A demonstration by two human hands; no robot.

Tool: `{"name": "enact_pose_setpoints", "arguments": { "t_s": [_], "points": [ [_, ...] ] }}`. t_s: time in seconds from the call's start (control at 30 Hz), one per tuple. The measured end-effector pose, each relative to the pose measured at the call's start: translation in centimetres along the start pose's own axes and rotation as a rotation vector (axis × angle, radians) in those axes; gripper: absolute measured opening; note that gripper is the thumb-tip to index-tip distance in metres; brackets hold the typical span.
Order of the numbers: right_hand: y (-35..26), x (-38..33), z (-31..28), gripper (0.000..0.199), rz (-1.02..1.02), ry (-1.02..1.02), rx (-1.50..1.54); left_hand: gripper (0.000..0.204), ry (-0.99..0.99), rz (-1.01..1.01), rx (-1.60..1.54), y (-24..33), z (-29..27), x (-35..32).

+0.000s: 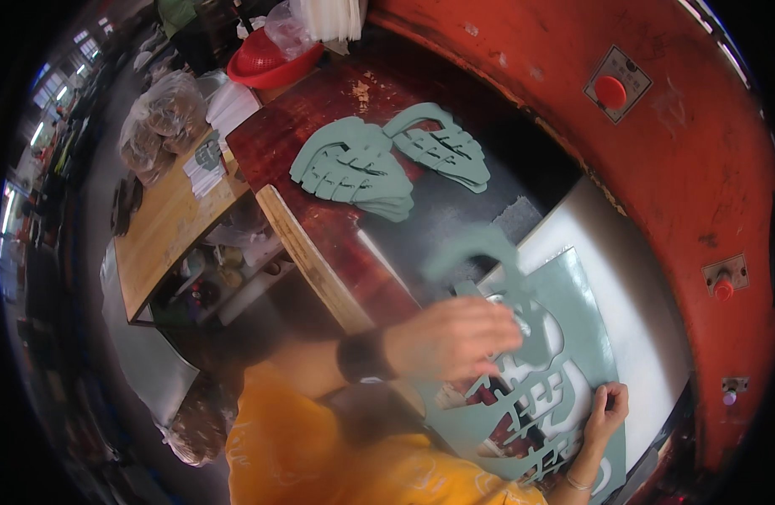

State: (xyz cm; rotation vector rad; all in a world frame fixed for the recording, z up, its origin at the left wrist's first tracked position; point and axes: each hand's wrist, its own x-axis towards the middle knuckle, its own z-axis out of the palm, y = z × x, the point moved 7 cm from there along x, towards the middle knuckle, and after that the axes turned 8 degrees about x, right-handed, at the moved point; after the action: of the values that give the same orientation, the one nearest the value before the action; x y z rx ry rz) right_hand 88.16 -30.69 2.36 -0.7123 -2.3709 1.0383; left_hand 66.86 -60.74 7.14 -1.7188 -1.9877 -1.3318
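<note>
My left hand (455,338), with a black band at the wrist, is closed on a green shoe-upper piece (535,330). Motion smears both, and the piece's curved end reaches toward the pile side. Beneath them lies a green sheet (573,290) with many cut-out openings. At the sheet's right edge, my right hand (606,410) pinches it between thumb and curled fingers; a thin bracelet circles that wrist. Farther off, two piles of matching green uppers rest on the table, a larger left pile (354,168) and a smaller right pile (442,147).
An orange machine body (539,50) with a red push button (610,92) curves along the right. The dark red table (278,135) has a wooden edge strip (307,252). On the left, a wooden bench (181,223) stands near plastic bags (164,122); a red basket (270,63) sits behind.
</note>
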Motion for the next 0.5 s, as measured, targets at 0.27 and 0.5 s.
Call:
{"name": "enact_pose_setpoints", "arguments": {
  "t_s": [0.27,0.5],
  "points": [
    [-0.2,0.1,0.1,0.012,-0.054,-0.017,-0.009,0.033,0.344,-0.603,0.774,-13.5,-7.4,-5.4],
    [-0.2,0.1,0.1,0.011,-0.039,-0.006,0.017,0.032,0.187,-0.782,0.681,-16.3,-7.8,-8.4]
  ]
}}
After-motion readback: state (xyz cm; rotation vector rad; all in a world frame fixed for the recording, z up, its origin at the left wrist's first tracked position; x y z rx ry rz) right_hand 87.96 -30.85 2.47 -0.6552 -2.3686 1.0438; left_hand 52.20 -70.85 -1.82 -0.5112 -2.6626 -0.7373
